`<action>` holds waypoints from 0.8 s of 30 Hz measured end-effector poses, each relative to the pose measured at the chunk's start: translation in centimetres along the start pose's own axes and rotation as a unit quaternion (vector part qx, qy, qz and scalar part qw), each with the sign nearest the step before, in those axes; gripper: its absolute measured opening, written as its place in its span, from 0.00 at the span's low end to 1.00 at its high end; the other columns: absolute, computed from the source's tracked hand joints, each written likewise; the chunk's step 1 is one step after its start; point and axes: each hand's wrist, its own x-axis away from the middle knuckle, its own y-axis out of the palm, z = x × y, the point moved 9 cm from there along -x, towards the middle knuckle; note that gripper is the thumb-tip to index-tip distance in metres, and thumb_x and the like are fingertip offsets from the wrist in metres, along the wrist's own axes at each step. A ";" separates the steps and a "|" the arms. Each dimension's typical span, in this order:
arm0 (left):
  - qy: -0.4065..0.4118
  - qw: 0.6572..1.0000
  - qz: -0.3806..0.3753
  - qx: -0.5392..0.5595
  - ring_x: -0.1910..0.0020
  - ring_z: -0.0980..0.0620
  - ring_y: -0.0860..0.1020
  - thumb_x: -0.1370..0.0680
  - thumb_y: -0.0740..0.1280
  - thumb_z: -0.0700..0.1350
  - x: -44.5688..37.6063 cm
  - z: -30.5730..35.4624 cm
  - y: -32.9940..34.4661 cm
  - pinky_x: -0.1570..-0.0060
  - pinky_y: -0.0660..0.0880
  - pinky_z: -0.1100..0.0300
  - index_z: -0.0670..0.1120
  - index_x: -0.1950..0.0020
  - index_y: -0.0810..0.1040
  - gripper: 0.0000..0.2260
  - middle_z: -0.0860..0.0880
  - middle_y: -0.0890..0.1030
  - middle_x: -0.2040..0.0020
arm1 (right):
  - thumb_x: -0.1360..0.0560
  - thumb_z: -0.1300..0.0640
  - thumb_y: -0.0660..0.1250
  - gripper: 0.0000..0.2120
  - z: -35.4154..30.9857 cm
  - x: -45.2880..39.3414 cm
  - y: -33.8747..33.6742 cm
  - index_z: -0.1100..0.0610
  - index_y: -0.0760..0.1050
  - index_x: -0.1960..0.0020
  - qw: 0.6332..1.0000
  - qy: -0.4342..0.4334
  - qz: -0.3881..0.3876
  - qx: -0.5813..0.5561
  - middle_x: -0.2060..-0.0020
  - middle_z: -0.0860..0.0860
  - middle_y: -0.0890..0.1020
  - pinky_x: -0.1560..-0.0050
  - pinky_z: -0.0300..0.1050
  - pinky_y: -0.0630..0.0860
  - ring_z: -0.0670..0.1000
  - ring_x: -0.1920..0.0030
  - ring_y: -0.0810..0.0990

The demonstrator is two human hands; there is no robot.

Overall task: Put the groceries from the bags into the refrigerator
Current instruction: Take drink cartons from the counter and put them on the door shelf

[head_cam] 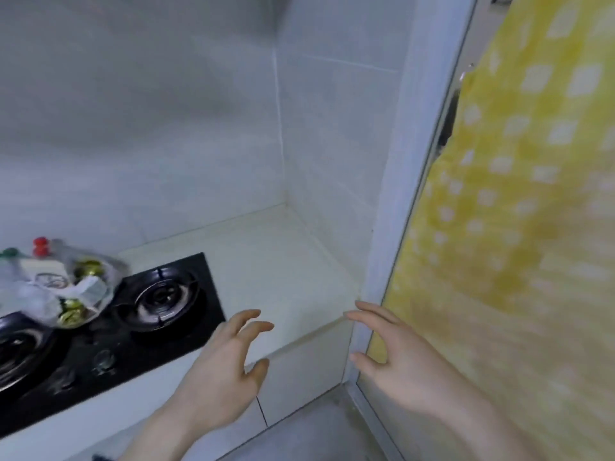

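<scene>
Item 1, left hand [216, 371]: low centre, raised over front edge of counter [286, 261]. Fingers spread, lightly bent, thumb out to the side. Grip open, nothing held, no contact seen w/ any object.

Item 2, right hand [399, 364]: low right, just beside the pale door frame [396, 227]. Fingers straight-ish, pointing up-left, thumb apart below. Grip open, nothing held. Touching frame or not: cannot tell.

Item 3, grocery bag [63, 287]: clear plastic, far left, resting on black gas hob [139, 314], partly over the left burner [20, 347] and beside the right burner [166, 297]. Well apart from both hands. Contents seen thru plastic: pale boxed item, round gold/green-topped pcs, white wrapper. Labels too blurred to read.

Item 4, two small knobbed objects behind bag: one red [40, 246], one green [10, 252]. Type unclear.

Item 5, counter: white, corner section between hob and wall bare-surfaced, white cabinet fronts below.

Item 6, walls [166, 128]: pale tile, meeting in corner behind counter.

Item 7, yellow cloth w/ white squares [519, 194]: hanging at right, behind the frame, filling right side of view.

Item 8, floor [316, 427]: grey, bottom centre.

Refrigerator: not in view.
</scene>
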 end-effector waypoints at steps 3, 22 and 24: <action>-0.048 0.998 0.032 0.002 0.26 0.61 0.60 0.21 0.68 0.51 2.8 -5.3 -3.1 0.29 0.58 0.67 0.60 0.28 0.69 0.22 0.65 0.59 0.25 | 0.20 0.43 0.66 0.26 -4.9 -3.7 2.9 0.35 0.63 0.23 0.998 -0.052 -0.023 0.011 0.23 0.29 0.56 0.27 0.34 0.56 0.35 0.23 0.58; -0.268 0.954 0.135 0.000 0.31 0.61 0.64 0.22 0.69 0.50 11.9 -32.5 -15.0 0.35 0.61 0.68 0.60 0.30 0.72 0.21 0.63 0.62 0.25 | 0.21 0.43 0.67 0.29 -28.5 -21.6 21.3 0.38 0.63 0.22 0.955 -0.228 -0.186 0.035 0.21 0.32 0.57 0.23 0.36 0.56 0.38 0.22 0.59; -0.290 0.947 0.138 0.001 0.33 0.62 0.66 0.23 0.69 0.50 11.7 -34.6 -15.1 0.34 0.61 0.68 0.58 0.30 0.72 0.21 0.62 0.63 0.26 | 0.21 0.42 0.67 0.29 -29.5 -23.9 22.3 0.39 0.63 0.22 0.949 -0.242 -0.197 0.035 0.21 0.33 0.57 0.22 0.38 0.57 0.38 0.22 0.59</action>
